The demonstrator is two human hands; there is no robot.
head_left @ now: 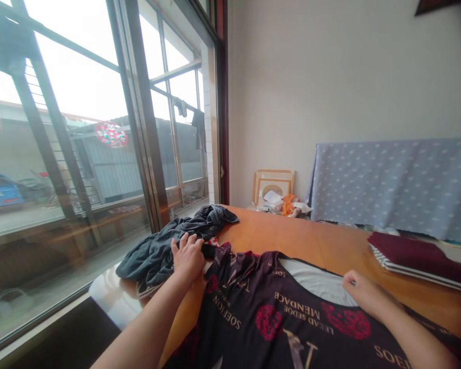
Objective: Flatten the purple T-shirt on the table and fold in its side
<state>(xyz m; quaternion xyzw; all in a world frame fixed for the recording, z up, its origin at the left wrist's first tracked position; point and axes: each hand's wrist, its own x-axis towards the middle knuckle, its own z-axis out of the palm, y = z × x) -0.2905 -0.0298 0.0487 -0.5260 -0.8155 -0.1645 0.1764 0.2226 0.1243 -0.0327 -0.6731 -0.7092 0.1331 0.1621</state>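
Note:
A dark printed garment with red roses and gold lettering lies spread on the orange table in front of me. My left hand is closed on the garment's far left corner, beside a crumpled dark grey garment. My right hand pinches the neckline edge at the right, where a white lining shows.
Folded maroon and striped cloths are stacked at the right. A polka-dot blue cloth covers something at the back. Picture frames and small clutter sit in the corner. Large windows run along the left.

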